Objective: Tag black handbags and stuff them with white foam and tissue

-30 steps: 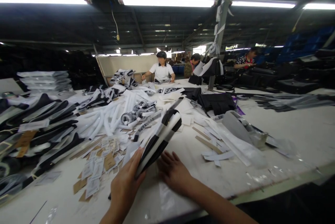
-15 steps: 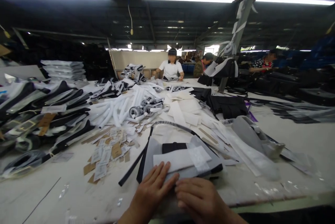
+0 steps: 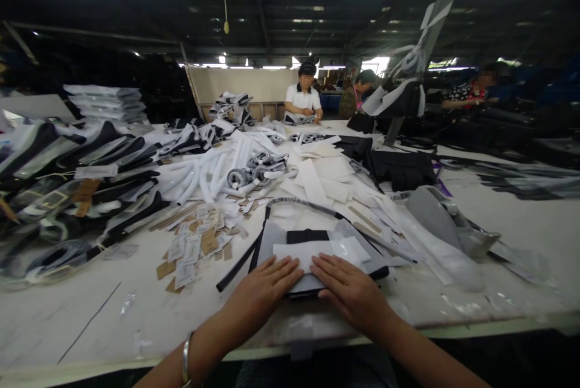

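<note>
A dark bag (image 3: 257,255) lies flat at the front of the table, its wrapped handle (image 3: 294,200) arching away from me. Grey-white sheeting (image 3: 308,283) covers most of it, and a white padding strip (image 3: 294,249) rests across the top with a clear plastic piece (image 3: 347,249) at its right end. My left hand (image 3: 272,279) presses flat on the strip's left part, fingers stretched. On the right part my right hand (image 3: 344,285) lies flat too, fingers extended. Neither hand grasps anything.
Paper tags (image 3: 185,255) lie loose to the left, beside stacked wrapped straps (image 3: 90,194). White padding sheets (image 3: 317,179) and tubes (image 3: 203,176) pile up beyond. Plastic-wrapped grey pieces (image 3: 435,225) are at right. A co-worker (image 3: 302,98) sits across the table.
My right hand has moved from the bag's near edge, fingers curled, up onto the strip and flattened out. My left hand stays flat. The view has tilted down.
</note>
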{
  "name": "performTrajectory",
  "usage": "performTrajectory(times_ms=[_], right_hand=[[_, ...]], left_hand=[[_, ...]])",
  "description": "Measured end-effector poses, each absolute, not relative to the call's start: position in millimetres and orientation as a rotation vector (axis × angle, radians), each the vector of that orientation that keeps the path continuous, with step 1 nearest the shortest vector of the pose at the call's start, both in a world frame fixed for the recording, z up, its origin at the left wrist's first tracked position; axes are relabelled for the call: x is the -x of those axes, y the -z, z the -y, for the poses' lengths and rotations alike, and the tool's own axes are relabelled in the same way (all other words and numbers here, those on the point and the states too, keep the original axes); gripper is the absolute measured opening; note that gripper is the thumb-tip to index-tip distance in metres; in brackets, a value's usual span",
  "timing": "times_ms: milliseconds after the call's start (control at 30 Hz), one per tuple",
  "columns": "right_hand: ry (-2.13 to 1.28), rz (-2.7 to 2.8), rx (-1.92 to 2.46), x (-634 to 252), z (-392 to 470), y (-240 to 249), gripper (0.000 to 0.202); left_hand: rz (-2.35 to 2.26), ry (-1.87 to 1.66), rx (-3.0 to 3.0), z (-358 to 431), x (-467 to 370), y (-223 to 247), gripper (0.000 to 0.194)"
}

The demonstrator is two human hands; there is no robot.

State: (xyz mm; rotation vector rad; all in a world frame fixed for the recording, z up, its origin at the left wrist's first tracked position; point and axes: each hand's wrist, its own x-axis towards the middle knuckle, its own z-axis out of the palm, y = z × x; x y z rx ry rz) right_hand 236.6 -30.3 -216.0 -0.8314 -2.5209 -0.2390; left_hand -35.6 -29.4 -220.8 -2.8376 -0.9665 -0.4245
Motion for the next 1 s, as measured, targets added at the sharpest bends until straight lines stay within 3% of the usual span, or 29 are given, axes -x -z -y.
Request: performTrajectory(times_ms=[200,367,533,733,900,1000], right_hand=[[0.212,2.533,0.827,-237.8,32.3,219.8,0.04],[-0.112,2.486,0.952,-234.1,21.5,194.5,0.031],[-0.443,2.285,1.436,-204.7,-46.8,168.1,0.028],[-0.83,2.201,1.793,-160.3,-137.6,190.1,0.046],[-1.219,1.96,1.792,-138.5,-154.5,205.9,0.024],[-1.348,1.804,1.62,-134.6,-150.1,201.9,0.022]], left_hand=[[0.786,0.584,2.644,31.1,34.0,238.9,0.041],[0.777,0.617,2.589,33.2,32.4,237.9,0.041],[0.748,0.621,2.546,34.2,29.1,232.9,0.042],[0.685,0.704,2.407,33.6,25.7,233.9,0.042],[0.611,0.801,2.295,28.1,24.2,244.3,0.039],[0.628,0.851,2.263,30.8,23.2,249.7,0.032]])
